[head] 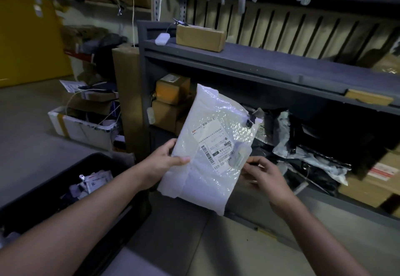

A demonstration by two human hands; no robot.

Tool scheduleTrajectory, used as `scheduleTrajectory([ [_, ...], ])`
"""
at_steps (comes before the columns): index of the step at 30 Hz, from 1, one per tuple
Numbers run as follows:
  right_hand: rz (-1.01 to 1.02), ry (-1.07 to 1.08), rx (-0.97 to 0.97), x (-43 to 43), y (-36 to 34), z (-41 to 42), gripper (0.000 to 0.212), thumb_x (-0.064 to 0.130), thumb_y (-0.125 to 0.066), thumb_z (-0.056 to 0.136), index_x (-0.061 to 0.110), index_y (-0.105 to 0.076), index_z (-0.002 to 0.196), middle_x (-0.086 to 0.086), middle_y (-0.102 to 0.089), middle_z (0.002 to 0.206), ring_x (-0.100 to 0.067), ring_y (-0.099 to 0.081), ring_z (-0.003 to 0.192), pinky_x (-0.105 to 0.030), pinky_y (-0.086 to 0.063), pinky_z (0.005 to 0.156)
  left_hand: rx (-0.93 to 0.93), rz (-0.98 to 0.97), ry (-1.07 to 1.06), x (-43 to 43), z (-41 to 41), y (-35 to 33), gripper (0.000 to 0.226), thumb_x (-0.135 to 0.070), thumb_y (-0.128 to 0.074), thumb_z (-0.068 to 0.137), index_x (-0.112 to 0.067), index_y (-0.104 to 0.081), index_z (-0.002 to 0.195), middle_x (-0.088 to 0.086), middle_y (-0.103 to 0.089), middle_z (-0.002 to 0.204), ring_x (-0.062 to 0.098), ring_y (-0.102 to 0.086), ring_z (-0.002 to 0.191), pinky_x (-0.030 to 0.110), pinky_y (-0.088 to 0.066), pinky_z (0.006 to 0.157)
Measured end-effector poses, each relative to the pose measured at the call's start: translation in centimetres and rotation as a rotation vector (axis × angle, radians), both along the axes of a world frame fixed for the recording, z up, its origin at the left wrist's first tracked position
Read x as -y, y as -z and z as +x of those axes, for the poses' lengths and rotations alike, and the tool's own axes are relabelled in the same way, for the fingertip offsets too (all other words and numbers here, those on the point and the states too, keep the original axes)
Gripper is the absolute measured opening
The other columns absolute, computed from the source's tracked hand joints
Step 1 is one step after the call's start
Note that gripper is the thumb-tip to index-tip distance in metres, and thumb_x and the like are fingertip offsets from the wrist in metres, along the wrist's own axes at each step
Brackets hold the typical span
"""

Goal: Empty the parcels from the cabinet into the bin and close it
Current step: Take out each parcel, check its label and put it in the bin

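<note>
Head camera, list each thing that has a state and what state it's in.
White parcel: held up in front of the cabinet.
Left hand: gripping the parcel's edge.
Right hand: fingers at the parcel's other edge.
Bin: open, parcels inside.
Cabinet: open, parcels still inside.

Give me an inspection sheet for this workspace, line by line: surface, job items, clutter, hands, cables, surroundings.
Surface: grey floor, partly bare.
Job's things: white parcel held in front of the cabinet; dark bags and boxes remain inside; black bin at lower left, open, holding parcels.
Clutter: white box of oddments on the floor.
Hands: left hand grips the parcel's edge; right hand at its other edge.
Cables: a cord hangs by the wall.
Surroundings: white tags hang from the upper shelf.
</note>
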State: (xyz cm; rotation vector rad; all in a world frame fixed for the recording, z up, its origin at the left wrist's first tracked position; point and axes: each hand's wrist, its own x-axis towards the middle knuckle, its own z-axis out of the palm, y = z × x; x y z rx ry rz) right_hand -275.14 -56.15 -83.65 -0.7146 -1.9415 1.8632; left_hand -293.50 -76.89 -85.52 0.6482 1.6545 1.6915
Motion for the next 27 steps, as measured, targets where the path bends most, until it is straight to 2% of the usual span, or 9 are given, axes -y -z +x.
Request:
scheduleTrajectory([
  [7,-0.116,0.08,0.141,-0.3,-0.1,-1.0,0.046,0.039,-0.039,0.106,0.004,-0.068,0.106,-0.014,-0.072,0.092,-0.018,-0.064,0.065,-0.028,-0.052,0.055,-0.045,-0.017,0.034,0.1,0.0,0.0,0.065,-0.026,-0.084,0.067,-0.023,-0.056,0.126,0.004,-0.07,0.121,0.028,-0.066,0.113,0.057,-0.046,0.104],
  [12,-0.353,0.016,0.24,0.1,0.1,-1.1,0.061,0.056,-0.029,0.103,0.004,-0.06,0.103,-0.019,-0.065,0.078,-0.03,-0.061,0.063,-0.038,-0.054,0.063,-0.085,-0.028,0.044,0.4,0.0,-0.2,0.055,-0.013,-0.08,0.07,-0.018,-0.059,0.121,0.007,-0.069,0.121,0.028,-0.063,0.116,0.055,-0.045,0.105],
  [14,-0.4,-0.066,0.188,0.0,0.3,-0.9,0.048,0.048,-0.042,0.101,0.005,-0.063,0.108,-0.017,-0.071,0.084,-0.031,-0.066,0.074,-0.037,-0.055,0.068,-0.141,-0.052,0.057,0.5,0.0,-0.2,0.047,-0.011,-0.079,0.07,-0.021,-0.064,0.112,0.006,-0.069,0.119,0.027,-0.061,0.118,0.051,-0.043,0.106],
  [16,-0.498,-0.138,0.088,-0.2,0.4,-0.5,0.034,0.031,-0.065,0.085,0.002,-0.066,0.103,-0.016,-0.072,0.084,-0.028,-0.067,0.075,-0.035,-0.056,0.069,-0.173,-0.057,0.026,0.3,0.0,-0.2,0.034,-0.004,-0.078,0.072,-0.023,-0.069,0.099,0.005,-0.068,0.121,0.028,-0.058,0.122,0.049,-0.042,0.108],
  [19,-0.509,-0.166,0.073,-0.4,0.3,-0.4,0.03,0.008,-0.061,0.085,0.003,-0.063,0.114,-0.013,-0.076,0.096,-0.024,-0.072,0.081,-0.032,-0.058,0.07,-0.167,-0.036,-0.105,-0.4,0.5,-0.7,0.038,0.01,-0.067,0.083,-0.028,-0.071,0.079,-0.005,-0.05,0.142,0.023,-0.046,0.136,0.047,-0.044,0.107],
  [21,-0.458,-0.172,0.075,-0.3,0.5,-0.5,0.05,0.005,-0.068,0.073,0.008,-0.062,0.123,-0.016,-0.073,0.111,-0.029,-0.069,0.093,-0.036,-0.054,0.076,-0.108,0.021,-0.196,-0.7,1.1,-1.6,0.039,0.005,-0.069,0.084,-0.029,-0.067,0.103,-0.005,-0.056,0.134,0.026,-0.057,0.124,0.042,-0.054,0.09],
  [23,-0.438,-0.139,0.023,-0.1,0.3,-0.5,0.053,-0.002,-0.069,0.072,0.009,-0.063,0.123,-0.018,-0.072,0.113,-0.031,-0.069,0.09,-0.036,-0.057,0.071,0.045,0.038,-0.222,-0.7,1.2,-2.0,0.052,-0.004,-0.073,0.084,-0.034,-0.056,0.123,0.004,-0.066,0.118,0.026,-0.07,0.102,0.038,-0.058,0.07],
  [25,-0.452,-0.099,-0.038,0.1,0.1,-0.6,0.045,-0.008,-0.063,0.08,0.007,-0.064,0.122,-0.02,-0.073,0.105,-0.03,-0.068,0.072,-0.035,-0.058,0.06,0.185,0.007,-0.202,-0.5,1.5,-2.0,0.035,-0.01,-0.07,0.088,-0.026,-0.062,0.118,0.012,-0.073,0.1,0.028,-0.074,0.081,0.038,-0.057,0.063],
  [27,-0.461,-0.08,-0.072,0.5,-0.3,-0.6,0.039,-0.01,-0.06,0.084,0.008,-0.064,0.119,-0.019,-0.073,0.093,-0.024,-0.065,0.054,-0.031,-0.056,0.048,0.276,-0.009,-0.19,-0.4,1.4,-1.6,0.013,-0.016,-0.063,0.094,-0.008,-0.071,0.099,0.017,-0.07,0.09,0.03,-0.071,0.07,0.039,-0.056,0.068],
])
